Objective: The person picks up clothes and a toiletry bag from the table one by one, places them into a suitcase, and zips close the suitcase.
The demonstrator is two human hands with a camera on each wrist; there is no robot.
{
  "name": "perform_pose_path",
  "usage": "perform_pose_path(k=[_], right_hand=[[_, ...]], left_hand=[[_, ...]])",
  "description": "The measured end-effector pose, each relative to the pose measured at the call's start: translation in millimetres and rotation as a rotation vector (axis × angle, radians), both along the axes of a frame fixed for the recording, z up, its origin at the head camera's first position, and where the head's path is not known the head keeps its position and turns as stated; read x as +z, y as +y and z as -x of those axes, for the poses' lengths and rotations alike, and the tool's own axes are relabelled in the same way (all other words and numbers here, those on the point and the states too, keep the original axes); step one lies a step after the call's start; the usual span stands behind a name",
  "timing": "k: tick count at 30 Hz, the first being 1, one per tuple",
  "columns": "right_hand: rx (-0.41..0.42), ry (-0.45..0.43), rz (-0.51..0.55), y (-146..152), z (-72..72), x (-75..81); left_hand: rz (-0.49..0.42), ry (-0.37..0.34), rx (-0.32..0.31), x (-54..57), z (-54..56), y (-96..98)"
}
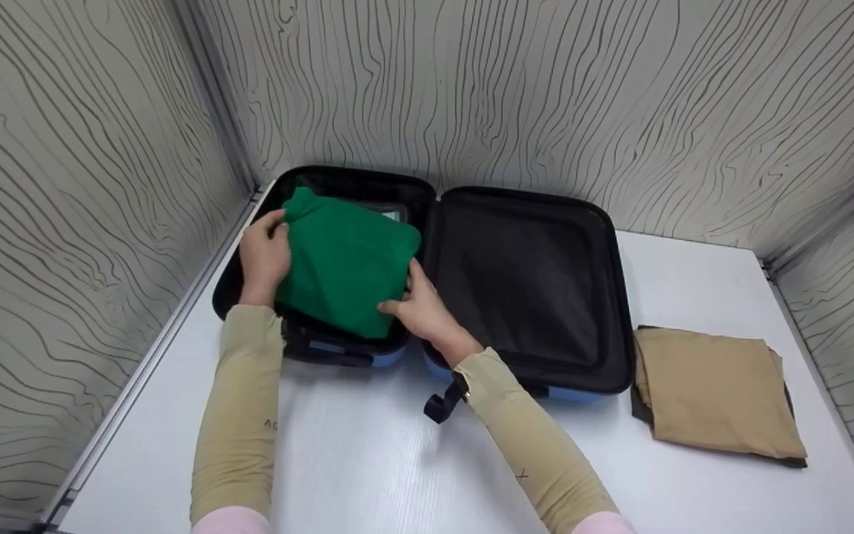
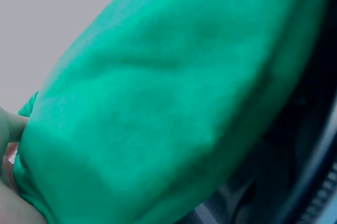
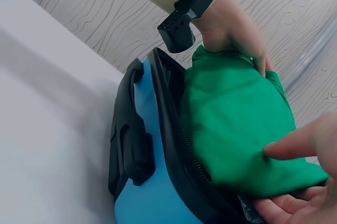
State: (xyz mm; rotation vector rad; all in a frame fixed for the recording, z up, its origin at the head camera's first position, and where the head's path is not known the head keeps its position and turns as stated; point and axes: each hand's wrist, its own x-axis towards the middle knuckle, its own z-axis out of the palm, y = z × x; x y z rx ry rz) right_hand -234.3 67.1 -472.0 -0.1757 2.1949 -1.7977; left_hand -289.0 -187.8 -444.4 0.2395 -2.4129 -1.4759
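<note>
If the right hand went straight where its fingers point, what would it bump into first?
Probably the green cloth, since the right hand holds its edge between thumb and fingers. How close anything underneath is, the pictures don't show clearly.

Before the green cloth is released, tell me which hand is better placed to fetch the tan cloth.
Probably the right hand: it holds the green cloth on the side nearer the tan cloth, which lies right of the suitcase. The left hand holds the opposite side.
</note>
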Motion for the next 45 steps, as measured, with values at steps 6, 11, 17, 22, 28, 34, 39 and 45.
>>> perform_pose_path(k=[6, 11, 17, 22, 28, 34, 39, 45], right_hand=[[0.051, 0.013, -0.023, -2.6, 0.9, -5.0], [0.066, 0.009, -0.081, -3.1, 0.4, -4.0], [0.096, 0.005, -0.167, -2.1, 1.6, -2.7], [0.132, 0.012, -0.187, -2.2, 3.0, -2.2], [0.127, 0.008, -0.17, -3.0, 2.9, -2.3], [0.127, 0.056, -0.228, -0.9, 2.7, -4.6], [0.186, 0.075, -0.308, 0.1, 4.3, -4.8], [0.236, 0.125, -0.338, 1.1, 2.4, -2.2]], left_hand=[[0.042, -0.005, 0.015, -8.1, -1.1, -2.2], [0.046, -0.025, 0.013, -11.5, -2.4, -2.3], [0.05, -0.055, 0.026, -15.7, -2.7, -5.2], [0.058, -0.072, 0.025, -18.7, -1.7, -9.6], [-0.01, -0.145, -0.062, -18.4, -2.2, -13.9], [-0.039, -0.132, -0.069, -19.2, -1.9, -13.6], [0.008, -0.107, -0.016, -24.3, -1.7, -14.1], [0.031, -0.234, 0.075, -25.9, -3.3, -15.7]])
